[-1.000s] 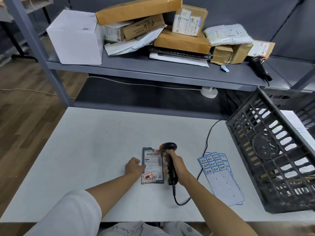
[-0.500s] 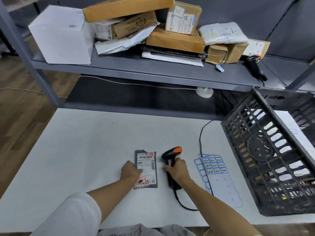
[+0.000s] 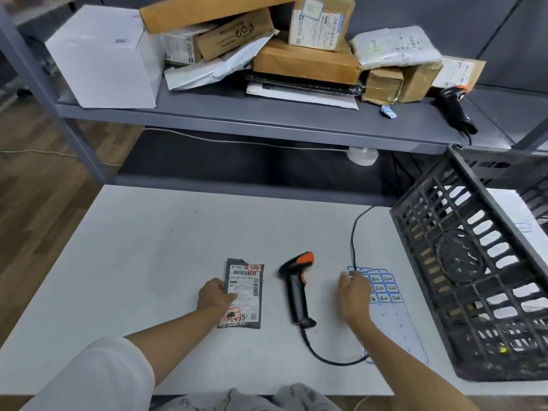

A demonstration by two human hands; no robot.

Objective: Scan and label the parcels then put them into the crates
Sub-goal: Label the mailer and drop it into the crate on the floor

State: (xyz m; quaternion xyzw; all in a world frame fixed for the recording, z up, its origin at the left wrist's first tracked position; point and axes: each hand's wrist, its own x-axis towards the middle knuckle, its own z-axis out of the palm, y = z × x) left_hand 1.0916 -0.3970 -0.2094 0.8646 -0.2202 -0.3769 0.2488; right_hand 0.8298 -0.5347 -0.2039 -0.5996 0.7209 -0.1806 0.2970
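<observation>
The small dark parcel lies flat on the white worktop, near the front edge and about the middle. The left hand rests on the parcel's left side, with the thumb on top of the paper label, holding it down. The scanner lies by itself just to the right of the parcel, and no hand is on it.

The right hand reaches over the sticker sheet, near the front right of the worktop. Its fingers are blurred, so it is hard to tell if they are spread or already pinching a sticker.

The step now looks like sticking a label on. To do it well, the person should peel just one sticker by its corner, slowly, so it does not tear or fold. The left hand should keep the parcel from sliding. The sticker should go on a bare spot, not over the barcode. The black crate waits tilted at the right edge.
</observation>
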